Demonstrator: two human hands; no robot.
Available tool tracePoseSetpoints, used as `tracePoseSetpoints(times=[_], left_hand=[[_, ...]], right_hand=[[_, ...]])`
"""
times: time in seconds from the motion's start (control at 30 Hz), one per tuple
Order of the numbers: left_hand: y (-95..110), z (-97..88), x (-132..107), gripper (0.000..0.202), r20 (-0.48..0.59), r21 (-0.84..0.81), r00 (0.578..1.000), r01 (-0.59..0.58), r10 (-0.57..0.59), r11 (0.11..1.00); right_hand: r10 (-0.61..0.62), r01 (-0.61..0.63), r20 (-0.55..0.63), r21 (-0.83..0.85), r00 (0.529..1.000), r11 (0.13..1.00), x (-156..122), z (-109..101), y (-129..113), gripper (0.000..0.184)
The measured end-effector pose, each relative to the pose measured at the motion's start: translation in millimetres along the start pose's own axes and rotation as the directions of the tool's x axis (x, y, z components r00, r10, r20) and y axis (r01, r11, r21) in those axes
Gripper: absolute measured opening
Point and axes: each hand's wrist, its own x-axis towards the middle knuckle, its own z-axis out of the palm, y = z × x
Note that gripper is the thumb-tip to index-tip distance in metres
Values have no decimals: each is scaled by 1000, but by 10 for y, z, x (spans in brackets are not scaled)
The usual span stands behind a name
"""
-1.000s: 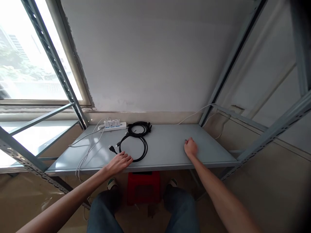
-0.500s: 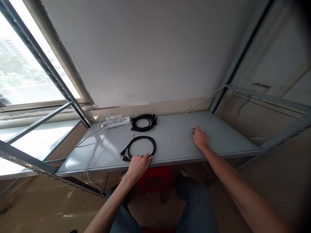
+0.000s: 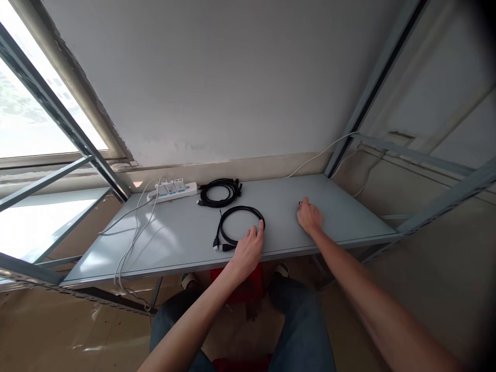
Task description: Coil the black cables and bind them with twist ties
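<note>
A coiled black cable [image 3: 231,210] lies in a loop on the grey shelf board, its two plug ends at the loop's lower left. My left hand [image 3: 249,249] is closed on the loop's right side, near the board's front edge, with the index finger along the cable. A thin tie end sticks up at the loop's upper left. Farther right, my right hand [image 3: 310,217] rests on the board with curled fingers. A small dark bit shows at its fingertips, too small to name.
Behind the loop lies a second coil of black cable [image 3: 220,193], beside a white power strip [image 3: 172,191] with plugs in it. White cords [image 3: 134,240] hang over the front edge. Metal posts [image 3: 372,93] frame the shelf [image 3: 279,199]; a red stool [image 3: 248,289] is below.
My left hand has slid the coiled cable to the right along the board, towards my right hand. The right hand stays in about the same place on the board. The camera view has shifted slightly.
</note>
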Motion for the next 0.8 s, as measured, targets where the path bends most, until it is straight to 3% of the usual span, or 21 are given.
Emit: tracePoseSetpoints(times=[0.13, 0.27, 0.4, 0.57, 0.67, 0.73, 0.8], left_hand=[[-4, 61, 126, 95, -27, -139, 999, 15, -19, 990], [88, -43, 227, 79, -99, -228, 994, -73, 51, 971], [23, -156, 157, 56, -181, -234, 981, -108, 66, 966], [-532, -263, -85, 37, -200, -77, 975, 83, -98, 994], [-859, -305, -192, 28, -240, 14, 917, 332, -319, 943], [-973, -322, -208, 35, -174, 16, 884, 443, -433, 897], [-995, -334, -176, 47, -48, 6, 881, 472, -471, 882]], right_hand=[[23, -22, -20, 59, 1000, 998, 43, -3, 18, 39], [91, -60, -116, 244, 989, 968, 100, 5, 100, 41], [42, 7, -134, 349, 990, 937, 98, 7, 160, 38], [77, -21, -146, 355, 986, 935, 83, -4, 155, 40], [117, -45, -179, 363, 977, 931, 87, -14, 138, 40], [113, -34, -191, 373, 975, 927, 75, -21, 128, 40], [91, -12, -198, 371, 976, 929, 35, -28, 108, 38]])
